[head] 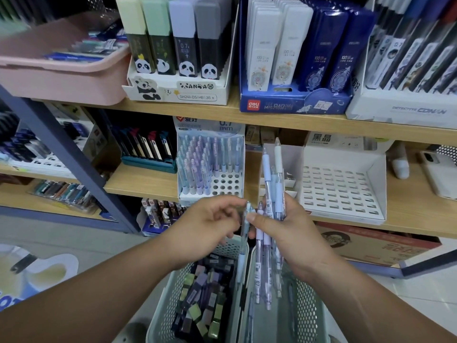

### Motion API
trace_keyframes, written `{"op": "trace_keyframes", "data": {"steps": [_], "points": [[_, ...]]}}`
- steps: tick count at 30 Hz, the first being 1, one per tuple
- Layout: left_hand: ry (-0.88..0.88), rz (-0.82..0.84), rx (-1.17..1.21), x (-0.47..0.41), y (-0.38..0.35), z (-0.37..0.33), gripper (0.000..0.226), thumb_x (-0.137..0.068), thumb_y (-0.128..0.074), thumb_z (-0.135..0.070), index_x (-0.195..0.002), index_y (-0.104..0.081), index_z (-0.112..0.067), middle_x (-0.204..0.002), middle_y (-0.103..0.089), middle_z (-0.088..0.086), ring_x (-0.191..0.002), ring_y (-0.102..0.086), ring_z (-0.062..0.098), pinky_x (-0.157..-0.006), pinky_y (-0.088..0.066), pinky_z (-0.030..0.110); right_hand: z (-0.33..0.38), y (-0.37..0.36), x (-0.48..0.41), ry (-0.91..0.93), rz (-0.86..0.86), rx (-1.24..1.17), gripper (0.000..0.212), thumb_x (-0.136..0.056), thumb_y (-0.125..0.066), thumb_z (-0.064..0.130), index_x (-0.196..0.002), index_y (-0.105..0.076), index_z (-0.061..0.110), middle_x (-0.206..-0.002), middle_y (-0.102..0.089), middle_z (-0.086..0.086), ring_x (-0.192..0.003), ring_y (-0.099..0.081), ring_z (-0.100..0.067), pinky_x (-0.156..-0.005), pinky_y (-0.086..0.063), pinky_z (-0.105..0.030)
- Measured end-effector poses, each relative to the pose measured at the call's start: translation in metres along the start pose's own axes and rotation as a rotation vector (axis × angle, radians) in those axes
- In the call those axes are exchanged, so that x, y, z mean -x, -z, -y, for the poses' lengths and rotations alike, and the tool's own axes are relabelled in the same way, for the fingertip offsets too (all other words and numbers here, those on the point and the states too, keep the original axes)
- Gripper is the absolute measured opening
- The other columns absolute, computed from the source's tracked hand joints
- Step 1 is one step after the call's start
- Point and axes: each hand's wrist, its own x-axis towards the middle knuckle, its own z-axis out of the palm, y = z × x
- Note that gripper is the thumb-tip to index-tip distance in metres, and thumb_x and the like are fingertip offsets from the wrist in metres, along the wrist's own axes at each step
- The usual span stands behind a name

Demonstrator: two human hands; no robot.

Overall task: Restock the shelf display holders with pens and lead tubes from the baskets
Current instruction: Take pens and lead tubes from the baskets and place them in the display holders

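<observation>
We face a wooden shelf (148, 179) above a pale tiled floor (420, 293). On it, a holder (230, 184) is partly filled, with open holes at its front right. A slotted tray (341, 189) stands near. Below, the left basket (170, 293) holds tubes (205, 293), touching the right basket (306, 305). Our right hand (284, 226) grips a bundle (268, 184) of pens; our left hand (210, 219) pinches one pen (243, 243) beside it.

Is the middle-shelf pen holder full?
No, the pen holder has bare holes at its front right, beside its rows of pens.
</observation>
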Motion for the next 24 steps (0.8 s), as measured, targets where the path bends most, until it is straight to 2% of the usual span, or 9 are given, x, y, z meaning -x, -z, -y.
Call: {"op": "trace_keyframes", "data": {"steps": [2, 3, 7, 9, 13, 16, 19, 22, 24], "points": [[-0.004, -0.047, 0.039, -0.002, -0.001, -0.002, 0.019, -0.095, -0.065, -0.023, -0.113, -0.069, -0.031, -0.078, -0.07, -0.009, -0.068, -0.065, 0.009, -0.064, -0.054, 0.025, 0.0, -0.001, 0.001, -0.005, 0.009, 0.016, 0.026, -0.086, -0.078, 0.009, -0.107, -0.066, 0.018, -0.09, -0.073, -0.011, -0.069, -0.071, -0.022, -0.066, -0.06, -0.037], [-0.01, -0.063, 0.067, -0.003, -0.003, -0.003, 0.015, -0.097, -0.066, -0.019, -0.11, -0.071, -0.026, -0.078, -0.071, -0.006, -0.069, -0.067, 0.011, -0.063, -0.054, 0.026, 0.0, -0.001, 0.001, -0.004, 0.009, 0.012, 0.025, -0.086, -0.079, 0.009, -0.105, -0.067, 0.02, -0.09, -0.074, -0.009, -0.069, -0.071, -0.022, -0.067, -0.06, -0.037], [-0.025, -0.087, 0.139, -0.004, -0.007, -0.005, 0.005, -0.088, -0.075, -0.015, -0.09, -0.078, -0.019, -0.085, -0.076, 0.006, -0.076, -0.072, 0.018, -0.066, -0.058, 0.029, 0.002, -0.002, 0.001, 0.014, -0.01, 0.028, 0.028, -0.084, -0.081, 0.011, -0.088, -0.069, 0.036, -0.089, -0.076, 0.0, -0.073, -0.073, -0.017, -0.064, -0.058, -0.027], [-0.021, -0.087, 0.163, -0.006, -0.009, -0.005, 0.003, -0.086, -0.078, -0.015, -0.089, -0.078, -0.017, -0.086, -0.076, 0.008, -0.078, -0.073, 0.019, -0.067, -0.059, 0.03, 0.003, -0.001, -0.001, 0.027, -0.024, 0.05, 0.031, -0.083, -0.083, 0.013, -0.087, -0.069, 0.04, -0.089, -0.077, 0.001, -0.075, -0.074, -0.015, -0.065, -0.056, -0.024], [0.033, -0.094, 0.253, -0.01, -0.012, -0.012, 0.003, -0.086, -0.078, -0.015, -0.085, -0.077, -0.012, -0.087, -0.074, 0.012, -0.077, -0.072, 0.021, -0.068, -0.061, 0.036, 0.004, 0.002, -0.002, 0.04, -0.034, 0.066, 0.029, -0.081, -0.085, 0.021, -0.091, -0.068, 0.042, -0.09, -0.077, 0.003, -0.079, -0.075, -0.015, -0.066, -0.058, -0.026], [0.045, -0.068, 0.282, -0.015, -0.011, -0.017, 0.008, -0.087, -0.076, -0.013, -0.087, -0.073, -0.006, -0.083, -0.072, 0.011, -0.075, -0.071, 0.021, -0.065, -0.06, 0.034, 0.005, 0.003, -0.003, 0.034, -0.043, 0.068, 0.025, -0.08, -0.085, 0.023, -0.093, -0.067, 0.036, -0.089, -0.076, -0.001, -0.076, -0.074, -0.017, -0.063, -0.06, -0.03], [0.037, -0.083, 0.268, -0.02, -0.01, -0.023, 0.007, -0.091, -0.071, -0.01, -0.09, -0.071, -0.003, -0.076, -0.07, 0.007, -0.071, -0.069, 0.019, -0.067, -0.06, 0.032, 0.005, 0.006, -0.004, 0.009, -0.074, 0.039, 0.025, -0.083, -0.082, 0.013, -0.099, -0.066, 0.024, -0.089, -0.073, -0.013, -0.068, -0.071, -0.022, -0.057, -0.057, -0.033], [-0.06, -0.234, 0.117, -0.026, -0.002, -0.031, 0.006, -0.091, -0.07, -0.009, -0.086, -0.071, -0.01, -0.073, -0.071, 0.007, -0.067, -0.069, 0.019, -0.069, -0.061, 0.031, 0.005, 0.012, -0.005, -0.027, -0.107, 0.027, 0.028, -0.085, -0.08, 0.009, -0.106, -0.062, 0.013, -0.093, -0.07, -0.022, -0.064, -0.07, -0.023, -0.056, -0.057, -0.034], [-0.154, -0.376, 0.019, -0.03, 0.009, -0.037, 0.008, -0.09, -0.072, -0.007, -0.087, -0.071, -0.015, -0.078, -0.072, 0.008, -0.072, -0.072, 0.026, -0.071, -0.063, 0.037, 0.005, 0.016, -0.005, -0.049, -0.127, 0.021, 0.029, -0.085, -0.08, 0.01, -0.105, -0.06, 0.012, -0.094, -0.069, -0.022, -0.063, -0.07, -0.022, -0.056, -0.056, -0.03]]}}
